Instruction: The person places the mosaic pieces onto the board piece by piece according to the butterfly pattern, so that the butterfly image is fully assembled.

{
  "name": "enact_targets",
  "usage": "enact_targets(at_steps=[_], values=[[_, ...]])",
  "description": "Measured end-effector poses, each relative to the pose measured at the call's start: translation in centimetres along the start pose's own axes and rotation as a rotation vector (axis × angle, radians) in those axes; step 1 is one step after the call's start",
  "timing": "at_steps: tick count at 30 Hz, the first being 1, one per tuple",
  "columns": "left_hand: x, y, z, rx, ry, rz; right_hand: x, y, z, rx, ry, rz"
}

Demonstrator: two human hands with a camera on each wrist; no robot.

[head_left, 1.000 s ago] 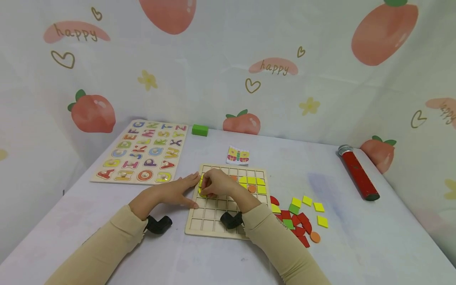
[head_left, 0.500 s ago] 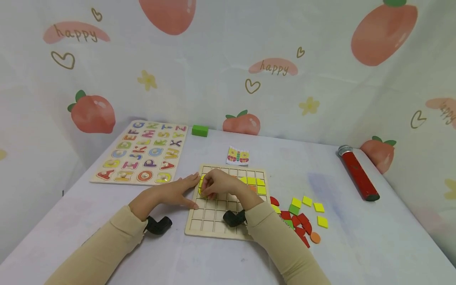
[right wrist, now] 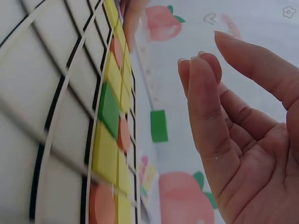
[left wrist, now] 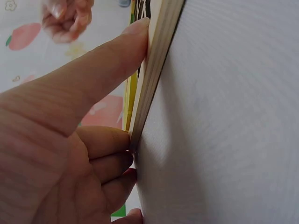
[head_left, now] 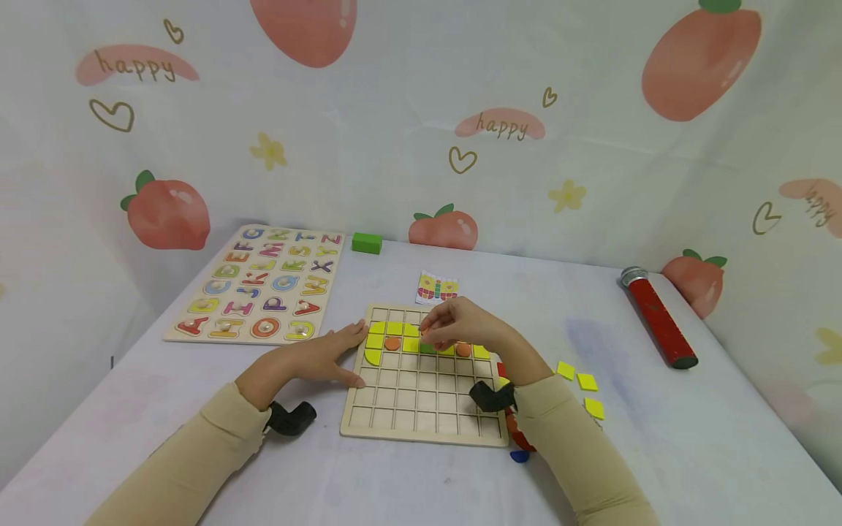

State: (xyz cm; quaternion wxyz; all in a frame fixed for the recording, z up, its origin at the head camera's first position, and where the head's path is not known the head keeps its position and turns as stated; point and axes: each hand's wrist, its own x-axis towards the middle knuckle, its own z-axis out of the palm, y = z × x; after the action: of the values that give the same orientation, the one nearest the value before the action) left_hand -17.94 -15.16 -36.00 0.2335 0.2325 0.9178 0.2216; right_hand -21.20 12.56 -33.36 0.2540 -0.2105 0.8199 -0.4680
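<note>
A wooden grid board [head_left: 395,402] lies on the table, with yellow tiles [head_left: 374,342], round orange tiles [head_left: 392,343] and a green square tile [right wrist: 109,110] in its upper rows. My left hand [head_left: 316,358] rests along the board's left side; in the left wrist view the thumb [left wrist: 133,39] and fingertips touch its wooden edge [left wrist: 154,70]. Over the board's upper middle is my right hand [head_left: 463,325], near the green tile. The right wrist view shows its thumb apart from bent fingers [right wrist: 205,107], with nothing between them.
A small butterfly pattern card [head_left: 437,287] lies behind the board. An alphabet puzzle board [head_left: 250,292] is at the left, a green block [head_left: 366,243] at the back. Loose yellow squares [head_left: 593,408] and red pieces lie right of the board, partly under the right arm. A red microphone [head_left: 660,321] lies farther right.
My right hand has moved right, from the board's left columns to its upper middle, uncovering the left yellow and orange tiles. The thumb and fingers have come apart. The left hand stays put.
</note>
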Motion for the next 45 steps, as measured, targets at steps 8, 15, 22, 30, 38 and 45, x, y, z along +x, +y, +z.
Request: enact_targets(at_steps=[8, 15, 22, 30, 38, 45], values=[[-0.1, -0.1, 0.0, 0.002, 0.004, 0.001, -3.7, 1.5, -2.4, -0.040, 0.048, 0.033], [0.0, 0.0, 0.1, 0.003, 0.003, -0.001, -7.5, 3.3, -4.3, -0.094, 0.113, 0.072], [-0.1, -0.1, 0.1, 0.000, 0.008, -0.010, -11.4, 4.7, -5.9, -0.144, 0.176, 0.101], [0.0, -0.2, 0.3, 0.007, 0.005, -0.014, -14.9, 6.8, -6.9, -0.135, 0.215, 0.186], [0.1, 0.0, 0.2, 0.013, 0.001, -0.010, -18.6, 9.3, -7.9, -0.126, 0.270, 0.274], [0.1, 0.0, 0.3, 0.008, 0.005, -0.010, -19.4, 11.1, -8.0, -0.129, 0.231, 0.303]])
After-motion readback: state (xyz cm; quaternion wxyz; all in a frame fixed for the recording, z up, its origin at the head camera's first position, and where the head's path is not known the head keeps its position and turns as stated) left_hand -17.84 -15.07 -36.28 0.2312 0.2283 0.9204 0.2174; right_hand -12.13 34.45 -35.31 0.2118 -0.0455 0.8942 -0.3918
